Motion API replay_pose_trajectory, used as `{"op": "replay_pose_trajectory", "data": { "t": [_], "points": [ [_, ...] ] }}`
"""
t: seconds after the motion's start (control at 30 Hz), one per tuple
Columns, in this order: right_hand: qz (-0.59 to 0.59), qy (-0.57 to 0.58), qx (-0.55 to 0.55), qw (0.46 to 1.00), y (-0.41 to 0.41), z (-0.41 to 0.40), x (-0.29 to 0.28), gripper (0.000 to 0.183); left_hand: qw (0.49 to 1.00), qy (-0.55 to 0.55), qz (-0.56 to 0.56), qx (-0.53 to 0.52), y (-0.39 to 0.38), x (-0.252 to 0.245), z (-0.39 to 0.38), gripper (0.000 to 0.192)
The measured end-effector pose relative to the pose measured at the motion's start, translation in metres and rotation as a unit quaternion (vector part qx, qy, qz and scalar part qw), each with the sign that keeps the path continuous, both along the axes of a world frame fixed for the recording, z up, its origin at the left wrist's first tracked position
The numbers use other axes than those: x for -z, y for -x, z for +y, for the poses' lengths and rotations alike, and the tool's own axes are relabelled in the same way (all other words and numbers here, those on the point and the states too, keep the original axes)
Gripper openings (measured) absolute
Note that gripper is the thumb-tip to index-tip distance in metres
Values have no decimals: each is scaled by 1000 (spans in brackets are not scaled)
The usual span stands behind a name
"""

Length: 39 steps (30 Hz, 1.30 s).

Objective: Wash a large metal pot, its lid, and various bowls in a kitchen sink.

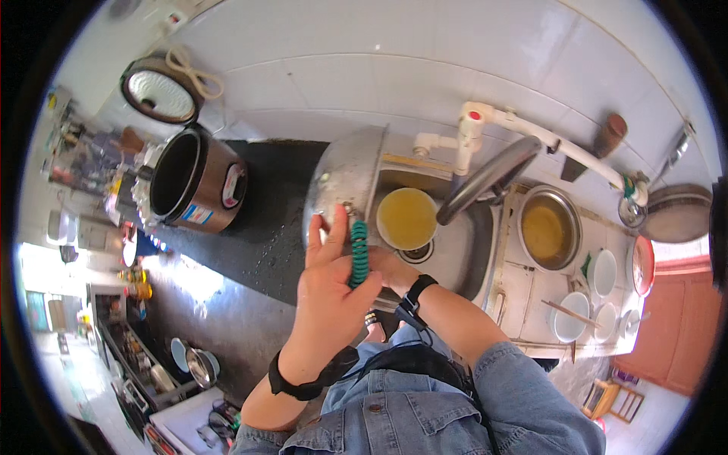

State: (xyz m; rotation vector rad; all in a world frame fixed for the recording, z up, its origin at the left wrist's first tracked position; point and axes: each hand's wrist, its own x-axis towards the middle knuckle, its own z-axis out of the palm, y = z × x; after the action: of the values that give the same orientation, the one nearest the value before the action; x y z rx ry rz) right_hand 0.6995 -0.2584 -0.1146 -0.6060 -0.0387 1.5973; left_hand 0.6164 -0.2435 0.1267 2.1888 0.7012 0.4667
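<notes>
A large dull metal vessel (346, 165) stands tilted at the sink's left edge, its rim towards the basin; whether it is a pot or a lid is unclear. The green coiled handle (359, 253) by its lower end lies between the thumb and fingers of my left hand (330, 273), with two fingers extended along the metal. Behind that handle, my right hand (392, 266) reaches in from the right; its fingers are mostly hidden. Beside my hands, a bowl of yellowish liquid (406, 219) sits in the steel sink (458, 273).
A curved dark faucet spout (489, 179) arches over the sink. An open rice cooker (199, 179) stands on the dark counter (278, 199) at left. On the right tiled top are a steel pot (520, 227) holding yellowish liquid, several white bowls (603, 273) and wooden chopsticks (569, 313).
</notes>
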Motion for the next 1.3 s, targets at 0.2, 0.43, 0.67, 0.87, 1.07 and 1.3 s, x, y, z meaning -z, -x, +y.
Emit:
{"op": "replay_pose_trajectory", "data": {
  "t": [0.2, 0.43, 0.67, 0.87, 1.07, 1.3],
  "points": [
    [-86, -2, -100, 991, -6, -8, 1, 36, 997, 42, -43, -50, 26, 6, 5, 11],
    [-158, 53, -114, 979, -35, -35, -31, 46, 885, 352, -244, -182, 122, 30, 44, 7],
    [-394, -18, -144, 907, 7, 24, -89, 47, 653, 481, -530, -248, 280, 51, 56, 14],
    [-889, -53, 85, 448, 51, 105, -33, 32, 626, 414, -582, -312, 397, 39, 35, 13],
    [-571, 70, -104, 811, 264, 128, -116, 44, 559, 356, -650, -373, 554, 56, 2, 17],
    [-224, -96, -537, 808, 476, 172, -149, 36, 530, 207, -716, -404, 677, 33, -27, 19]
  ]
}}
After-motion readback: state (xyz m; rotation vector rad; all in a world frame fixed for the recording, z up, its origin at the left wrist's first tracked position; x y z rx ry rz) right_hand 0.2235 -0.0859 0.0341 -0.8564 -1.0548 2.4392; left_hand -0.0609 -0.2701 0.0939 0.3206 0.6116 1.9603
